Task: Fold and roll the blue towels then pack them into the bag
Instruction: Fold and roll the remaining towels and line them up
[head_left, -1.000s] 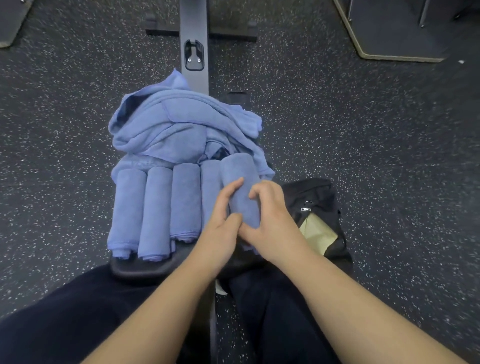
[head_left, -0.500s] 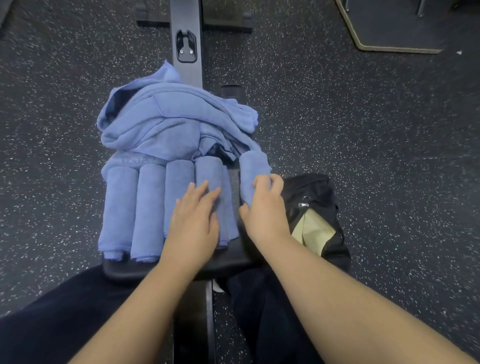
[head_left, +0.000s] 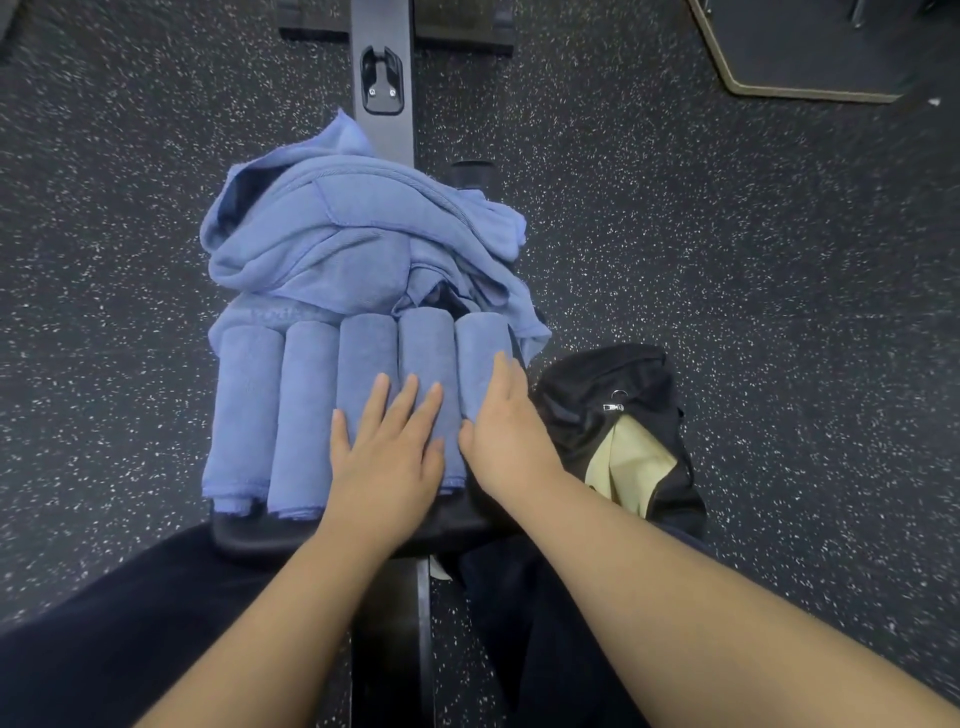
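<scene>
A: Head view, the only view. Five rolls (head_left: 363, 405) lie side by side on the desk (head_left: 291, 535), a padded black seat. Left hand (head_left: 387, 457) lies flat, fingers straight and spread, pressing the third and fourth rolls. Right hand (head_left: 506, 431) lies flat on the fifth roll (head_left: 480, 358), fingers straight, at the desk's right edge.

B: Neither hand grips anything?

A: Neither; both press only. The heap (head_left: 353, 244) of unfolded towels sits behind the rolls, touching their far ends. The bag (head_left: 618, 415) stands on the floor (head_left: 779, 312) just right of the desk, mouth open, something pale yellow (head_left: 628, 462) showing inside.

B: Risks?

A: Judged, not observed. The fifth roll is at the edge; a push to the right could tip it off the desk onto the floor, or short of the bag's mouth. Rolls are not tied, so they may loosen on release. The near ends overhang the front edge and could slide. The heap could slump onto the rolls. The yellow item may cramp packing.
</scene>
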